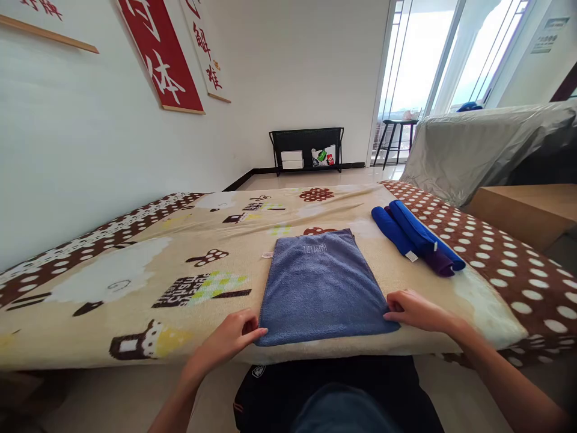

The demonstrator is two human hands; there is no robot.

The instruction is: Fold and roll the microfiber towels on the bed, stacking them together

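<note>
A blue-grey towel [318, 288] lies spread out on a patterned blanket [216, 207], with the words "HAPPY LIFE" near its far edge and a small pale tag on its left side. At the towel's near left corner, my left hand [234, 334] has thumb and fingers closed on the edge. My right hand [412, 310] pinches the right edge, close to the near right corner. To the right rest several rolled cloths, blue [408, 228] and dark purple [439, 263], side by side with white tags showing; neither hand touches them.
A brown polka-dot border [500, 252] runs along the blanket's right side. Beyond it stand a wooden box-like piece [527, 207] and furniture under a plastic sheet [473, 141]. A black rack [306, 141] stands by the back wall, and a stool [399, 135] near the window.
</note>
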